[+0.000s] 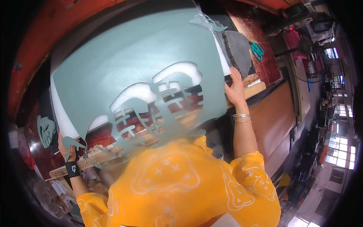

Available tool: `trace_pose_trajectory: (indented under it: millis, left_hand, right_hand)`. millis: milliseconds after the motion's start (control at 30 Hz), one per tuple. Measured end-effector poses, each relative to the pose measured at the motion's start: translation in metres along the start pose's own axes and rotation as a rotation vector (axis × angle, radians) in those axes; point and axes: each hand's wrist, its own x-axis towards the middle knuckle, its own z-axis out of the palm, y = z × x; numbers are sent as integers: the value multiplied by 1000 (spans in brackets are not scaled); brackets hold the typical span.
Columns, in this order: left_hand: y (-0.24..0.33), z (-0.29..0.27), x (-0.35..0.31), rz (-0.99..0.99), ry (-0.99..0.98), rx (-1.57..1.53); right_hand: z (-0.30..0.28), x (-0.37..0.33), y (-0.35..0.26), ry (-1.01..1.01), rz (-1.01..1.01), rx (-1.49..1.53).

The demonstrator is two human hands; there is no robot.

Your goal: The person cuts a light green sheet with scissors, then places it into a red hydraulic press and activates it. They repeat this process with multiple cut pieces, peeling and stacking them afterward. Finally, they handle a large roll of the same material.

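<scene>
A large grey-green sheet (pixel 136 49) with several shaped cut-outs along its near side lies over a white board (pixel 60 98). The sheet's near edge hangs past the bench toward my yellow shirt. My right hand (pixel 237 90) is closed on the board's right edge, fingers on the far side and thumb nearer. At the near left corner, my left hand (pixel 68 145) grips the board's edge, partly hidden by a curled strip of the sheet. Through the cut-outs show the white board and the dark red bench top.
A stack of grey-green cut pieces (pixel 46 130) lies left of the board. Dark grey pieces (pixel 238 51) and teal-handled scissors (pixel 257 51) lie at right. A wooden rail (pixel 255 89) edges the bench. Brown sheet material (pixel 270 125) lies beyond my right arm; a fan (pixel 308 68) stands farther off.
</scene>
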Motion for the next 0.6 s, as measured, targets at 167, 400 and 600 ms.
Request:
trace_pose_trajectory:
  millis: [167,400,600]
  left_hand:
    - [8,0,-7,-229,-46,-243]
    - [61,-6,14,-348,-75,-467]
    - [82,-12,23,-243,-44,-126]
  right_hand:
    - [0,-5,-1,-3,24,42]
    - [5,-16,7,-2,16,78]
    - [8,-21,27,-92,69,255]
